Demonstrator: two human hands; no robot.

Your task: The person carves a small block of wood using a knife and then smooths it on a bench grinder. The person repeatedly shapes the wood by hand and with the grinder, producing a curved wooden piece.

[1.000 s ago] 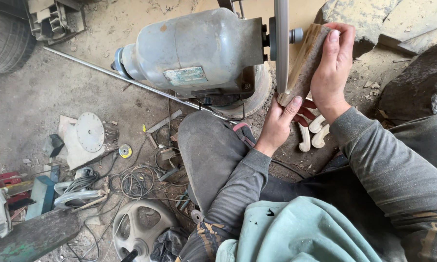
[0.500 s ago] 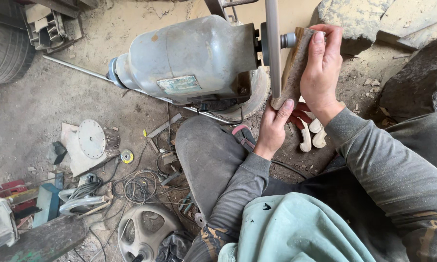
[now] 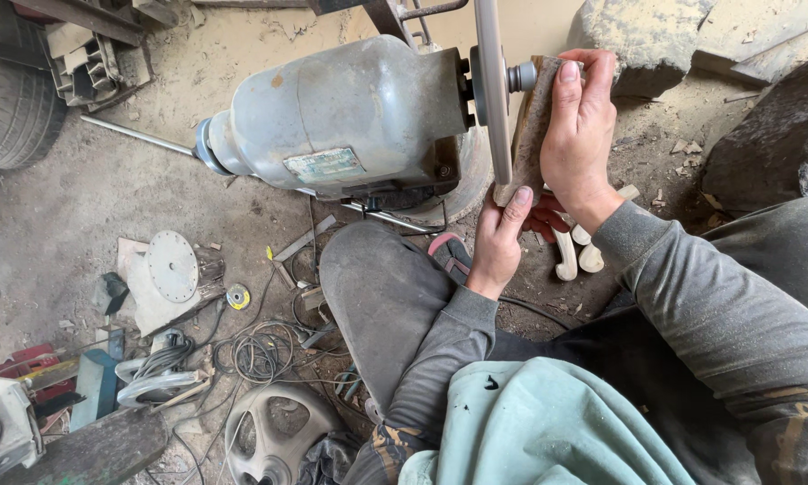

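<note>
The disc [image 3: 492, 85] shows edge-on, its top cut off by the frame, its face unreadable. Against it stands the wood piece [image 3: 531, 126] — long axis near upright, top by the hub. The right hand [image 3: 579, 135] wraps its upper part and hides its far side; the left hand [image 3: 498, 238] pinches the bottom end.

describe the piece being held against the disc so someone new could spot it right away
Start at the big grey motor lying on the dirt floor; a thin metal disc is mounted on its shaft end. Pressed against the disc's right face is a flat brownish wooden piece, gripped by the right hand above and the left hand below. Unlike the pale carved pieces on the ground, it is dark and held.
</note>
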